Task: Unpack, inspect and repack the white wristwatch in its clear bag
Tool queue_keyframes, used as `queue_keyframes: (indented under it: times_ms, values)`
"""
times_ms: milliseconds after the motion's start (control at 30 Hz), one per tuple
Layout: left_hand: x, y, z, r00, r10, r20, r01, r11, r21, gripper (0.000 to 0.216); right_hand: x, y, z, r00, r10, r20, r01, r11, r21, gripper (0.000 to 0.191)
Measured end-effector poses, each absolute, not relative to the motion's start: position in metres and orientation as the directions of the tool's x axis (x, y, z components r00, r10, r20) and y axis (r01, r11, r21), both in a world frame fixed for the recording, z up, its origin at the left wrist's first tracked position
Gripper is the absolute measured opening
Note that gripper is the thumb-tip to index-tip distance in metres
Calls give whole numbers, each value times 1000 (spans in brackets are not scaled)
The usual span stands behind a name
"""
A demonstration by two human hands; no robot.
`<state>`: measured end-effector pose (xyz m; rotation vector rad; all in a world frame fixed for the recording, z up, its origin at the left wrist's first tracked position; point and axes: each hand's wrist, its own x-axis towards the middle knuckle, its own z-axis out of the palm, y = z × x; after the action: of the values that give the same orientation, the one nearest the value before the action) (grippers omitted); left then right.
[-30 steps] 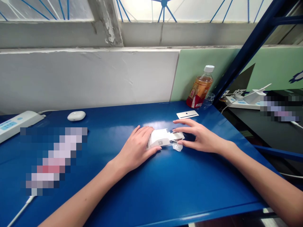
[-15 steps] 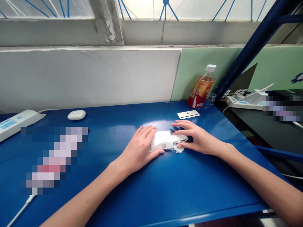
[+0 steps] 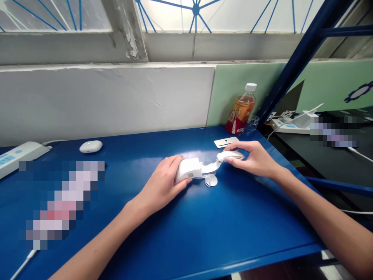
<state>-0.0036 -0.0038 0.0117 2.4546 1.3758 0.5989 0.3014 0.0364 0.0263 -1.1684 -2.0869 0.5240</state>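
My left hand curls around the left end of a small white pack lying on the blue desk; a grey square code shows on its side. Between thumb and fingers, my right hand pinches a white folded piece, held a little above the desk. A white strip runs from the pack's right end to that piece. Just below the strip sits a clear round plastic piece; whether it is joined to the pack I cannot tell.
A white card lies behind my right hand, with a drink bottle near the wall. To the left are a white earbud case, a power strip and a blurred-out device on a cable. A blue metal post rises at right.
My right hand has drawn the white piece up and to the right, away from the pack, stretching the strip between them. My left hand still holds the pack. The view has shifted slightly.
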Motion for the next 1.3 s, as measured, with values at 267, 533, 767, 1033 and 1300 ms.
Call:
queue_keyframes:
  times_ms: [267, 533, 767, 1033, 1300]
  values:
    - [-1, -7, 9, 470, 871, 144, 770, -484, 416, 55, 301, 43, 22, -128, 915, 384, 429, 400, -810, 27]
    - [4, -12, 3, 498, 861, 105, 779, -497, 383, 65, 293, 45, 15, -98, 970, 222, 49, 228, -973, 40]
    - [7, -12, 16, 456, 868, 198, 763, -495, 416, 75, 285, 38, 25, -167, 982, 85, -104, 68, -992, 45]
    - [43, -23, 48, 448, 856, 258, 340, -430, 836, 28, 246, 32, 48, -238, 968, 81, -207, 31, -978, 34]
    - [67, -18, 38, 412, 910, -50, -196, 142, 970, 37, 187, 52, 52, -332, 928, 169, -469, -7, -883, 24]
